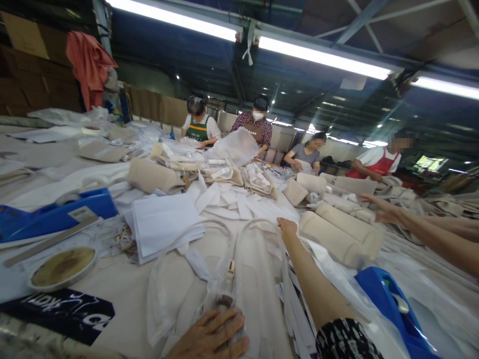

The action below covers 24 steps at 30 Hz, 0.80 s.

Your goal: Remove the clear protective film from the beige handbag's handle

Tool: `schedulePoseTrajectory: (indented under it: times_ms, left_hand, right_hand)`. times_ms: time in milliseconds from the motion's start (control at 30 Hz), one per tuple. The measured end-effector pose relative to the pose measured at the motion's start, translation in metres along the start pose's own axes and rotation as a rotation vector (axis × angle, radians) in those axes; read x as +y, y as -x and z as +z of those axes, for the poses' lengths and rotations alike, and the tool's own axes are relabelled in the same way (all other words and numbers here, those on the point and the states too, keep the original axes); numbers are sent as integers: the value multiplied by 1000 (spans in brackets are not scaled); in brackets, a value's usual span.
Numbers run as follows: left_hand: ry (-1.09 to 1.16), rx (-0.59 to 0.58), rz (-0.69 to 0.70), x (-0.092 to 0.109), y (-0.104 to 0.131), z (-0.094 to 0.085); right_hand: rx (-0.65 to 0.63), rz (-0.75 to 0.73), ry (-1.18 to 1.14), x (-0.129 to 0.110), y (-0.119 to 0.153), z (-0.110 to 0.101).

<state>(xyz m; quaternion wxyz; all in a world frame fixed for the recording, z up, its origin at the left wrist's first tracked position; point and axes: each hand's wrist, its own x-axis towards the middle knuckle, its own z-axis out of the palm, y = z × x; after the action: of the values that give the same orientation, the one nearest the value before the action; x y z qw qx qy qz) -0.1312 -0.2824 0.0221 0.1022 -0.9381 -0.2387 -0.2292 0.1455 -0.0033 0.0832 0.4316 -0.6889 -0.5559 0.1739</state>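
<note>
In front of me lies a cream bag (258, 294), with long pale straps looped away from me and a small gold-coloured metal piece (231, 268) near its middle. My left hand (211, 333) lies palm down at the near edge, fingers stretched over clear plastic and part of the bag. My right arm reaches forward. At the far end of the loop, my right hand (287, 228) is closed at the strap (264, 223); its fingertips are partly hidden. White paper sheets (164, 224) lie left of the straps.
Blue tape dispensers (92, 207) (392, 309) stand on both sides. A round dish (63, 268) sits at left. Rolled cream bags (337, 232) and a plastic-wrapped pile (224, 172) lie ahead. Another person's arms (422, 224) reach in from the right; several people work across the table.
</note>
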Motion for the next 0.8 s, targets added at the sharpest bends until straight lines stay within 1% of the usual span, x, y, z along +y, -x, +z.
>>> schedulePoseTrajectory:
  times_ms: [100,167,200,300,400,467,500,567,633,700,733,800]
  left_hand:
    - [120,-140,-66,5,-5,-21]
    - [223,-220,-124,9,-4,-31]
    - [276,-241,-153,11,-3,-33]
    - [390,-255,-221,15,-1,-35]
    - [453,-237,-224,14,-3,-36]
    - [497,-210,-186,13,-4,-41]
    - [519,-190,-179,14,-4,-46]
    - [540,-142,-240,21,-1,-61]
    - [557,-137,-348,39,4,-82]
    - [621,-214,-442,63,12,-103]
    - [668,-272,-470,77,16,-111]
    - [741,-356,-495,103,22,-121]
  right_hand:
    - [176,41,-3,-14,-5,-13]
    - [275,2,-31,-29,-6,-28]
    - [314,-28,-50,-38,-4,-38]
    - [384,-117,-120,-69,8,-71]
    - [389,-162,-209,-99,28,-106]
    - [310,-155,-270,-111,43,-126]
    - [238,-148,-298,-114,53,-136]
    - [57,-149,-420,-113,75,-154]
    - [-119,-144,-556,-104,104,-168]
    - [-268,-112,-580,-92,134,-175]
    - [-326,-97,-536,-86,149,-175]
    - [-437,-87,-465,-76,175,-167]
